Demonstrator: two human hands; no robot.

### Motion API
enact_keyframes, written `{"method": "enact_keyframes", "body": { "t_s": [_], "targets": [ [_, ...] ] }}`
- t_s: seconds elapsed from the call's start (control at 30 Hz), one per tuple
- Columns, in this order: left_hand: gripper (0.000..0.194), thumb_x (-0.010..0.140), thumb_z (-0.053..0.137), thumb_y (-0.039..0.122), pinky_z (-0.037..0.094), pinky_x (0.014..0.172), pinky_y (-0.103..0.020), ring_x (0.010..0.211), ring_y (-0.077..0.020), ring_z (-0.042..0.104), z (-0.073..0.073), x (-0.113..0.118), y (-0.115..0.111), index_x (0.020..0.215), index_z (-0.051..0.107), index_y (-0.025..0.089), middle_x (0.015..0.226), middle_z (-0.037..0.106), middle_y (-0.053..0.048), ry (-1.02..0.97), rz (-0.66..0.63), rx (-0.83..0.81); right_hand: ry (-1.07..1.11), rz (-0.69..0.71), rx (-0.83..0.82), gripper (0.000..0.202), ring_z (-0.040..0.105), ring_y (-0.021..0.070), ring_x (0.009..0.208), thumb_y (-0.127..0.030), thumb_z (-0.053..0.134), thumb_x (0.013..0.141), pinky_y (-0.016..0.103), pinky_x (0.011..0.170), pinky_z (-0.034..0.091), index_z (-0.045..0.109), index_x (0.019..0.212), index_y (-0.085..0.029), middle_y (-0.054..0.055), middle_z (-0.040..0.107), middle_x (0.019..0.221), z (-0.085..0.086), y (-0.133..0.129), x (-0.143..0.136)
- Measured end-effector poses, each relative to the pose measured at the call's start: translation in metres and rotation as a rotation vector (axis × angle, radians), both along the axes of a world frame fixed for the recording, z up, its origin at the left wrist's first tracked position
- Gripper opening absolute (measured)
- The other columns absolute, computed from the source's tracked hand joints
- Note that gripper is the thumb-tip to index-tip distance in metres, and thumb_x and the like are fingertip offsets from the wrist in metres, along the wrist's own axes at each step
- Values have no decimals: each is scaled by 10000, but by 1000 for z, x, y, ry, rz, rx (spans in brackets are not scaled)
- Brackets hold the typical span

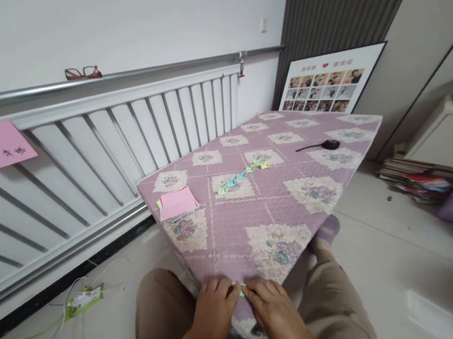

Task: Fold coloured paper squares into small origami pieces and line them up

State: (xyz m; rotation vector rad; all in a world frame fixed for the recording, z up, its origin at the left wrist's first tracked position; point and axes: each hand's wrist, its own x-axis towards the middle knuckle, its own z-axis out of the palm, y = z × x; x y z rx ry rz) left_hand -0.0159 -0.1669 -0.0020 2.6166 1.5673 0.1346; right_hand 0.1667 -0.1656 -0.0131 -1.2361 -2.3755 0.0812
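Observation:
A small piece of green paper (241, 289) lies between my two hands at the near end of the table. My left hand (216, 306) is closed, its fingertips pressed on the paper's left side. From the right, my right hand (272, 306) pinches the same paper with fingers together. Fingers hide most of the paper. Farther up the table, several small folded paper pieces (240, 175) in green, blue and yellow form a slanting row. A stack of coloured paper sheets (178, 203), pink on top, sits at the table's left edge.
The table (230, 220) has a purple flowered cloth. A black object with a thin handle (330, 144) lies on its far right. Left are a radiator (183, 116), glasses (83, 73) and a power strip (84, 301). A framed photo board (327, 82) leans behind.

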Motion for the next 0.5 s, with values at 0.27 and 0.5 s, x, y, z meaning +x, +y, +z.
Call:
{"method": "enact_keyframes", "body": {
  "t_s": [0.27, 0.5],
  "targets": [
    [344, 925, 437, 191, 396, 815, -379, 980, -243, 484, 10, 5, 2, 1251, 526, 253, 1122, 575, -84, -39, 52, -66, 64, -34, -86, 425, 568, 198, 957, -50, 575, 768, 336, 840, 404, 595, 1123, -282, 24, 648, 1029, 7, 2, 1],
    [380, 848, 435, 101, 386, 867, -338, 962, -208, 503, 19, -2, 16, 1124, 630, 275, 1071, 605, -44, -303, 97, -185, 205, -78, -194, 259, 576, 196, 944, -140, 525, 803, 342, 827, 406, 585, 1025, -259, 20, 644, 986, 9, 7, 2]
  ]
}}
